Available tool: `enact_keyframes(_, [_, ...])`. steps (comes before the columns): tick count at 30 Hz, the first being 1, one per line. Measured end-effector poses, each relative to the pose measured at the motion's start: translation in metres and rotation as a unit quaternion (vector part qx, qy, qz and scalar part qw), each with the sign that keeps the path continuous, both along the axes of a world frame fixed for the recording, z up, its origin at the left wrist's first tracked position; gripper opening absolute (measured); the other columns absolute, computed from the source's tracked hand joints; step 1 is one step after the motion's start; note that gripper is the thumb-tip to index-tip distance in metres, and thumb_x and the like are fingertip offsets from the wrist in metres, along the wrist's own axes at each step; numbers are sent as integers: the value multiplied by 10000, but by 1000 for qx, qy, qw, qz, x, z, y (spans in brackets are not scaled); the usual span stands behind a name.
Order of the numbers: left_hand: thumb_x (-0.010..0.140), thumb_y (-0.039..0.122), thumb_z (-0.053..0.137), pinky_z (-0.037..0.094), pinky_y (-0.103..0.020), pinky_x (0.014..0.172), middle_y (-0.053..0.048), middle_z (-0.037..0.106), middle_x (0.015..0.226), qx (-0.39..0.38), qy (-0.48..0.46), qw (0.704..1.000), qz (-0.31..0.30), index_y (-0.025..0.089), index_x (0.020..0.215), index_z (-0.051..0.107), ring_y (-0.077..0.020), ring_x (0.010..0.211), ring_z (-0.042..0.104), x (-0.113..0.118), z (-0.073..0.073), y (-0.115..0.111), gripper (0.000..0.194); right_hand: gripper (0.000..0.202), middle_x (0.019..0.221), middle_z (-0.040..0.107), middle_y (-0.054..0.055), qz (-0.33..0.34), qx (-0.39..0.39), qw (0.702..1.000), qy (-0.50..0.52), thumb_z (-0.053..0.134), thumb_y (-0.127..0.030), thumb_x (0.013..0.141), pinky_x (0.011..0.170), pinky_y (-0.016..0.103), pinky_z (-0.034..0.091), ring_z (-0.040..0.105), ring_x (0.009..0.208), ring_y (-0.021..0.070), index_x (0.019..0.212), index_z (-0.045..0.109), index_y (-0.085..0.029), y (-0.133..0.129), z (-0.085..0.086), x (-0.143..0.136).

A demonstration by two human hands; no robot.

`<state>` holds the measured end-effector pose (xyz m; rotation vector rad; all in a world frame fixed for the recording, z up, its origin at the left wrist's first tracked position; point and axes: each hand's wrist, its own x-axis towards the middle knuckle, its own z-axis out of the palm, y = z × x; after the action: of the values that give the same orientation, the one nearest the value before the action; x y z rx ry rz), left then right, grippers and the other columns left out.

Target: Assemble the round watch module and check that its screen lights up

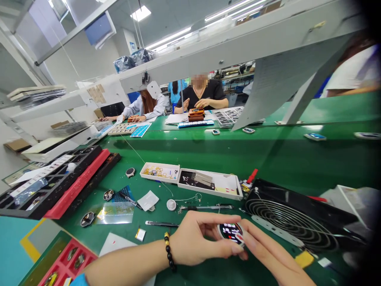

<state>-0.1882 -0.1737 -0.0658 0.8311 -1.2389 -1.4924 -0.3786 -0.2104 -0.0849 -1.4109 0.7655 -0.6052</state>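
A round smartwatch case (229, 231) without a strap shows a lit black screen with white digits and red marks. My left hand (199, 237), wearing a dark beaded bracelet (169, 252), is closed around its left side with thumb and fingers. At the watch's right edge, the fingers of my right hand (262, 246) are pressed together against it and cover part of the screen. Beyond my left wrist lie tweezers (160, 224) and a small silver battery (140, 234). A black pen (208, 207) rests on the green bench behind the watch.
A black fan (288, 218) stands to the right. White trays (211, 194) of small parts sit ahead. Dark compartment trays (80, 174) and a pink tray (86, 254) are on the left. Co-workers (205, 93) sit across the bench, beyond a white beam (184, 59).
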Motion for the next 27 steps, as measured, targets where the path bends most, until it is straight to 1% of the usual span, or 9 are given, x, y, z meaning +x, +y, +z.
enact_keyframes(4, [833,309,742,513,-259,822,-91,711,1026,-112,-214,968,70,191,1401,607,-119,786,600,3,3,2,596,497,894,553,81,17,-98,993,60,411,-676,984,810,345,439,522,879,227,904,557,-207,-8,4,-2])
enact_keyframes(6, [850,320,722,501,-260,803,-26,641,846,-84,-226,968,66,168,1567,345,-124,769,569,3,6,1,824,458,985,597,81,23,-181,978,102,372,-602,1033,834,337,433,549,923,213,977,574,-194,-10,12,-5])
enact_keyframes(7, [858,329,712,496,-259,807,-8,610,820,-66,-226,970,57,164,1567,314,-124,777,566,2,8,0,830,429,1010,607,82,26,-236,965,115,356,-547,1056,841,336,429,556,932,205,1002,580,-185,-11,15,-7])
enact_keyframes(11, [913,413,638,469,-257,864,-49,649,1019,-17,-278,960,20,155,1148,621,-143,928,588,-2,14,0,349,310,981,610,96,45,-447,877,171,344,-328,1073,785,350,404,527,881,205,1045,594,-147,-15,24,-15])
enact_keyframes(14, [959,401,565,460,-270,890,-38,641,1049,-47,-343,938,31,174,1053,628,-146,969,572,-4,15,2,254,283,908,602,99,56,-528,819,219,357,-262,1052,721,363,361,483,812,217,1028,605,-127,-18,24,-17])
enact_keyframes(17, [972,416,540,448,-291,895,-40,632,1036,-75,-380,921,51,177,1013,611,-154,973,567,-1,12,3,252,266,893,606,89,52,-561,792,235,381,-255,1052,713,368,344,477,796,217,1006,607,-124,-19,22,-16])
enact_keyframes(20, [951,475,567,437,-304,867,-46,621,965,-41,-349,936,38,159,955,593,-167,921,556,2,9,0,316,272,894,610,70,29,-554,803,217,398,-291,1066,715,363,352,494,798,209,978,601,-134,-19,20,-14])
enact_keyframes(24, [871,522,671,417,-279,882,-44,586,962,43,-188,980,44,148,937,556,-164,955,524,3,8,-5,396,254,1041,632,22,-61,-485,862,132,536,-395,1031,774,331,426,572,920,180,1197,551,-204,-12,17,-11])
enact_keyframes(27, [867,477,689,386,-288,960,-52,605,1035,75,-109,989,68,153,1001,590,-173,1044,513,1,8,-7,364,541,1219,609,6,-95,-504,854,89,730,-375,906,880,335,458,573,1061,179,1346,439,-254,-5,13,-6])
